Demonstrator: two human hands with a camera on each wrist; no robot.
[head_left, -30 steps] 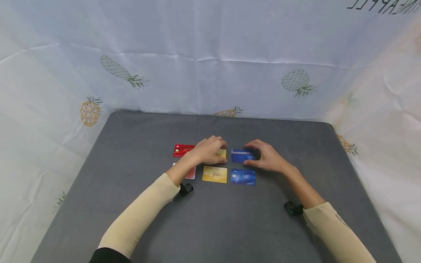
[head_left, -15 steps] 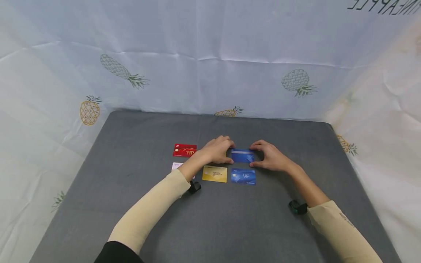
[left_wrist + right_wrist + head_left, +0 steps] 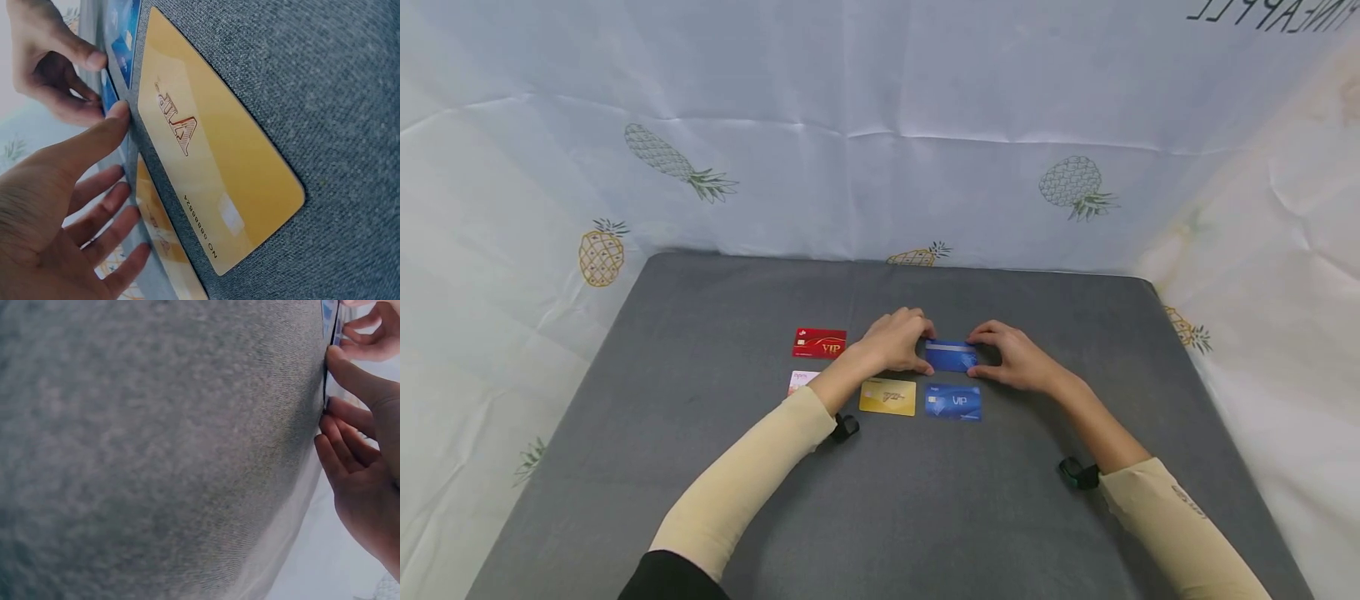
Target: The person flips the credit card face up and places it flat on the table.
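Note:
Both hands are at a blue card point(image 3: 951, 356) with a pale stripe across its upper part. My left hand point(image 3: 893, 342) holds it by the left edge, thumb at the lower corner and fingers at the upper one. At the opposite edge, my right hand point(image 3: 1011, 358) grips the right corners between thumb and fingers. A blue VIP card point(image 3: 953, 402) lies just below. One gold card point(image 3: 887, 397) lies face up beneath the left hand's wrist side; a second gold card point(image 3: 164, 240) shows under the left fingers in the left wrist view and is hidden from the head view.
A red VIP card point(image 3: 819, 342) lies left of the left hand. Below that, a pinkish-white card point(image 3: 802, 381) is partly covered by the left forearm. The grey table point(image 3: 880, 517) meets a pineapple-print cloth point(image 3: 850, 192) behind and at the sides.
My left hand has moved right from the upper gold card to the blue card's left edge. The right hand has shifted slightly right to its right edge. Little differs in the last half second.

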